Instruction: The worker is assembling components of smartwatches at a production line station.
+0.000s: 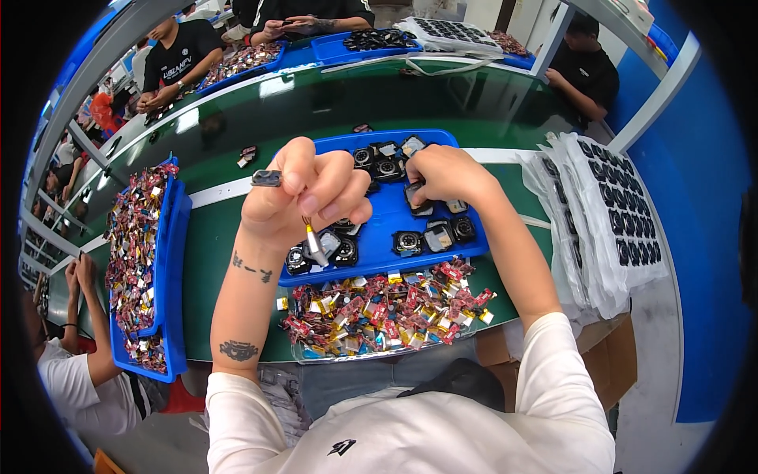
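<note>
The left hand [316, 186] is raised above the left part of the blue tray [375, 237], its forearm rising steeply past the tray's left end and its fingers curled in toward the palm. Its grip is closed to a pinch, with a small dark piece [267, 178] jutting out on the left side; a silver-and-yellow part [314, 241] hangs beneath the curled fingers, over the tray's near left area.

The right hand [448, 175] reaches over the tray's right end, forearm slanting inward, wrist bent and knuckles up. Its fingers point down and are partly curled at a black casing [418, 199] inside the tray; how firmly this grip has hold of it cannot be told, since the hand hides the contact.

More black casings [407, 242] lie around the tray, which sits on the green counter [209, 268]. Just on its near side is a heap of red circuit pieces [387, 312].
</note>
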Demonstrator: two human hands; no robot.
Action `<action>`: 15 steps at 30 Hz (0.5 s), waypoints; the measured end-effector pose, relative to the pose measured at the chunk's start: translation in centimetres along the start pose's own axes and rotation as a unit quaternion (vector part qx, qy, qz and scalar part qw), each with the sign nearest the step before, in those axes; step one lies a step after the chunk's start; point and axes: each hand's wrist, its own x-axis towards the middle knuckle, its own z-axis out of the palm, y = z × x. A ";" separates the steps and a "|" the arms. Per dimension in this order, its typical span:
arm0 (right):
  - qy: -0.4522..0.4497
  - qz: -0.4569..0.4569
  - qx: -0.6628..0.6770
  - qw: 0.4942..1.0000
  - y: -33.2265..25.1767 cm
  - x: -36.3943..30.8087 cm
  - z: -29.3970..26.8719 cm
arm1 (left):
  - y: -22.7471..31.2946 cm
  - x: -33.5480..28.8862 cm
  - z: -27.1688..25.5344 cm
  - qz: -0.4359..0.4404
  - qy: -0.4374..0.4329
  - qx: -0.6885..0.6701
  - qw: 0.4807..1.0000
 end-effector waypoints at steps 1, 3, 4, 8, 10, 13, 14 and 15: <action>0.006 -0.042 0.059 0.997 0.3 0.4 0.0 | 0.1 0.1 0.1 0.007 -0.005 0.013 1.000; 0.010 -0.081 0.117 0.990 0.5 0.6 -0.3 | 0.4 0.1 0.5 0.017 0.027 0.027 0.999; 0.045 -0.086 0.238 0.966 0.4 0.7 -0.6 | 0.5 0.1 0.7 0.028 0.059 0.040 0.997; 0.094 -0.106 0.557 0.819 -1.4 -0.4 -2.1 | 1.8 0.3 1.8 0.019 0.232 0.122 0.965; 0.101 -0.109 0.580 0.801 -2.2 -1.1 -2.6 | 1.7 0.5 1.7 0.028 0.241 0.136 0.960; 0.115 -0.122 0.597 0.784 -2.9 -1.8 -3.0 | 1.6 0.3 1.8 0.007 0.331 0.256 0.908; 0.123 -0.132 0.591 0.786 -3.1 -2.0 -2.9 | 1.5 0.3 2.0 0.007 0.332 0.256 0.908; 0.123 -0.131 0.591 0.787 -3.3 -2.0 -2.9 | 1.3 0.7 2.5 0.002 0.367 0.314 0.876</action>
